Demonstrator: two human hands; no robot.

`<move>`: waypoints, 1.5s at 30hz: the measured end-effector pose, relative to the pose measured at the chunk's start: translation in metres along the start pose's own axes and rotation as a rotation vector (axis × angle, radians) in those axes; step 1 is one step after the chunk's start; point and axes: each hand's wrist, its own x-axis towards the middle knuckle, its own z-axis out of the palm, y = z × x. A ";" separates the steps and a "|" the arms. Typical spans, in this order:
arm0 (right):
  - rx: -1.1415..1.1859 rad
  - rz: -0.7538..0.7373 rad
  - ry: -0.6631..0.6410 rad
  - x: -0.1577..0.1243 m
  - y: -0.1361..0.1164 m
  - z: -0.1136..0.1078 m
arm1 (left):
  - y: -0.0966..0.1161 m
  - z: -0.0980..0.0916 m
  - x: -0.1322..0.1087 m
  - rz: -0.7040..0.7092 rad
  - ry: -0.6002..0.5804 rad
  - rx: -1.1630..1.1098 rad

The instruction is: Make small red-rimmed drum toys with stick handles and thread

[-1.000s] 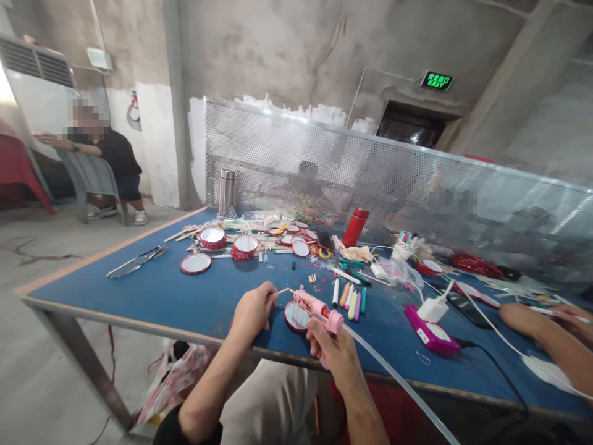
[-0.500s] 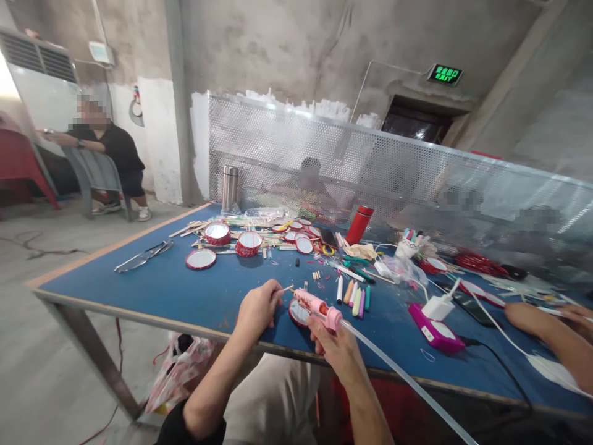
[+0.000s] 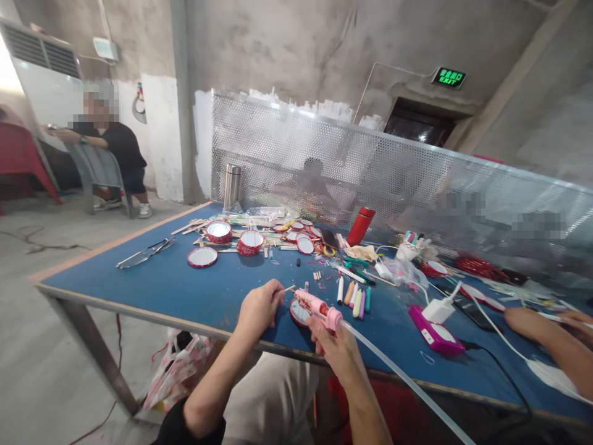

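Observation:
My left hand (image 3: pixel 260 307) is closed in a pinch on a thin wooden stick (image 3: pixel 288 288) whose tip points right. My right hand (image 3: pixel 334 347) grips a pink glue gun (image 3: pixel 317 306) with a long clear glue stick (image 3: pixel 398 377) trailing back to the lower right. The gun's nozzle sits close to the stick's tip. Just under the gun lies a small round red-rimmed mirror (image 3: pixel 298 314) on the blue table (image 3: pixel 171 287), near its front edge.
Several red-rimmed round mirrors (image 3: pixel 202 256), sticks, coloured markers (image 3: pixel 354 299), a red bottle (image 3: pixel 361 225), a steel flask (image 3: pixel 231 186) and a magenta power strip (image 3: pixel 434 335) crowd the table. Another person's arm (image 3: pixel 546 337) rests at right. A perforated metal screen (image 3: pixel 370 173) runs behind. A person sits far left.
The view has shifted slightly; my hands, the stick and the glue gun keep the same pose near the table's front edge.

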 end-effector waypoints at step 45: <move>-0.102 0.017 0.047 -0.002 -0.010 0.000 | 0.001 -0.001 -0.001 -0.012 -0.012 0.023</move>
